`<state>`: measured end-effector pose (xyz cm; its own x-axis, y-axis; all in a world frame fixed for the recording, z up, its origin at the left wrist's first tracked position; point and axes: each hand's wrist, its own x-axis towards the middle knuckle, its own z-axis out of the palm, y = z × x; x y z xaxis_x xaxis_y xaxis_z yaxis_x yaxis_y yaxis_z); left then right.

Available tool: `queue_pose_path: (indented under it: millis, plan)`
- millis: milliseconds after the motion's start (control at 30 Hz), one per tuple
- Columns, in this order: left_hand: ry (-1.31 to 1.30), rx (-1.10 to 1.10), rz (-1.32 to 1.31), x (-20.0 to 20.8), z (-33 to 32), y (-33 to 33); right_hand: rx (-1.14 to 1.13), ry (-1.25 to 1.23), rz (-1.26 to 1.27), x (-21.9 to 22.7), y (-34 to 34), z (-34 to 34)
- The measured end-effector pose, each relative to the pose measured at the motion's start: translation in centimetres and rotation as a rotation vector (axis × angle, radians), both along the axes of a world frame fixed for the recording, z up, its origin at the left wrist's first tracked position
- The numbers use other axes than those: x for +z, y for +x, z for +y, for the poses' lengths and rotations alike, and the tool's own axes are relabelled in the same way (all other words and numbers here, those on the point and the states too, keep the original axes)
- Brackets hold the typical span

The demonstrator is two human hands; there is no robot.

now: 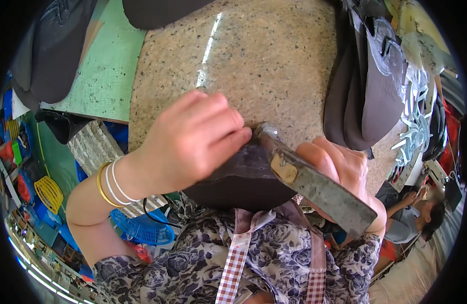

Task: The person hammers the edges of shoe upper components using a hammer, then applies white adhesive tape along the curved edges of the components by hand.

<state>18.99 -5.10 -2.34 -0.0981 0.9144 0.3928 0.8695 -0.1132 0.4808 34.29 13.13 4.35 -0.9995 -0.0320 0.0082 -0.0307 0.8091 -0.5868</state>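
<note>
Slantwise hammer head [325,195], tip toward upper left

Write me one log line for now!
left hand: at dark piece | right hand: gripping hammer | dark piece: near edge of stone slab

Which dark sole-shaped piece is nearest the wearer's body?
The single piece overhanging the stone slab's near edge, partly covered by the hammer. The others sit farther off: left-side pieces, top-edge piece, right-hand pile.
</note>
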Motion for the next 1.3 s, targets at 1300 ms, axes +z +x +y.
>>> queue_pose_path:
  millis: [1300]
  plan:
    - [0.002,0.181,-0.151,-0.4,-1.3,0.3,-0.030,0.055,-0.240,2.1,-3.1,-1.6]
